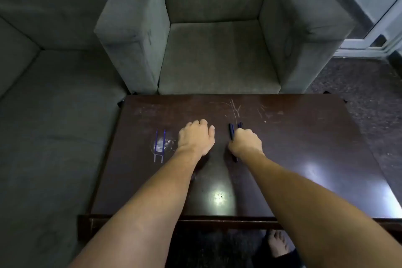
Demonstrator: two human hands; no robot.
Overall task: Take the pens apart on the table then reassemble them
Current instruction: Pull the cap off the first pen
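Observation:
Two thin blue ink refills lie side by side on the dark wooden table, left of my hands. My left hand rests on the table with its fingers curled under; whether it holds anything is hidden. Just to its right, my right hand grips a dark pen part whose blue tip pokes out past the knuckles. A black pen barrel lies against the left side of that hand, and another dark end shows below the wrist.
A grey armchair stands against the table's far edge and a grey sofa runs along its left side. My bare foot shows under the near edge. Lamp glare marks the tabletop near the front.

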